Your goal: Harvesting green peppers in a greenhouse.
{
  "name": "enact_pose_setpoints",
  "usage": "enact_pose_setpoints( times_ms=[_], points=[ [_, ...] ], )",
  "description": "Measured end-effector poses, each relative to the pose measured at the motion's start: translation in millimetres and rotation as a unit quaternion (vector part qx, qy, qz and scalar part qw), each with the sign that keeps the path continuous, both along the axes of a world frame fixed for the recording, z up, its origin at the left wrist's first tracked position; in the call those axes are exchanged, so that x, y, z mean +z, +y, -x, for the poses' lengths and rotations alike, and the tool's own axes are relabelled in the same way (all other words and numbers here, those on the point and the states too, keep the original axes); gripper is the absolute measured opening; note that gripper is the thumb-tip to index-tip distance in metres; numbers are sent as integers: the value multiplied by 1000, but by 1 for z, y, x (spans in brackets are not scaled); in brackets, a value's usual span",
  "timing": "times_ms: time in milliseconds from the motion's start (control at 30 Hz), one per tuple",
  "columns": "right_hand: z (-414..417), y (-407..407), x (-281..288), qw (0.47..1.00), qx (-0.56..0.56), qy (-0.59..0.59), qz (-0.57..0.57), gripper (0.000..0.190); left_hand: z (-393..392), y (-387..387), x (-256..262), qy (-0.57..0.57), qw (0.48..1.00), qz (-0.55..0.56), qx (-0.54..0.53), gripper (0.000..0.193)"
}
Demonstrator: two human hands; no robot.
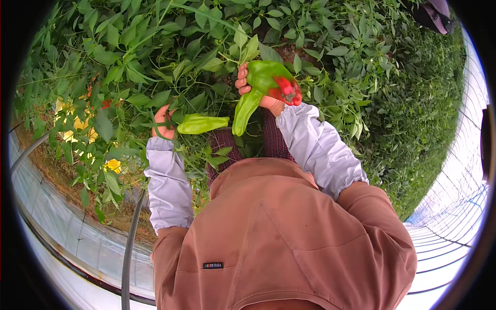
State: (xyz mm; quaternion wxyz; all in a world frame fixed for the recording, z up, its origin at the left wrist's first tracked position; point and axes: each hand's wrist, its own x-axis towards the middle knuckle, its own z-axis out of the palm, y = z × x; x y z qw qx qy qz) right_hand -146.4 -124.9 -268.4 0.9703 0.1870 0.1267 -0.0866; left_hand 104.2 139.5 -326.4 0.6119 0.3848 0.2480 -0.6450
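Note:
My right hand (243, 80) is closed around a large green bell-type pepper (267, 75) whose lower end is red, with a dark, shrivelled-looking spot at the tip. A long, pale green pepper (246, 112) hangs below it from the same grip. At the left, my left hand (164, 121) has its fingers curled at the stem end of another light green pepper (203, 124), which points right towards my other hand. Leaves partly cover that hand and the stem. Pepper plants (182, 73) spread around both hands.
Bits of red fruit (106, 104) and yellow patches (113, 166) show among leaves at left. A grey pipe (133, 248) rises near clear plastic sheeting (97, 236). Ribbed greenhouse covering (438, 252) curves along the right. A dark shoe (436, 17) appears at top right.

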Motion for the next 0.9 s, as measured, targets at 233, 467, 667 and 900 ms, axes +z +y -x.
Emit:
enact_pose_setpoints(
  times_ms=[233, 467, 667, 900],
  points=[
    [-4, 1, 2, 999, 16, -28, -14, 26, 2, -3, 7, -9, 1000, 29, -8, 31],
    [-17, 7, 0, 995, 38, -93, -6, 29, 12, -27, 27, -42, 999, -29, -14, 23],
    [-32, 1, -1, 932, -48, 320, 164, 23, 24, -51, 59, -179, 979, -36, -96, 28],
    [-47, -12, -12, 799, -84, 501, 320, 21, 32, -68, 60, -246, 949, -33, -196, 45]
  ],
)
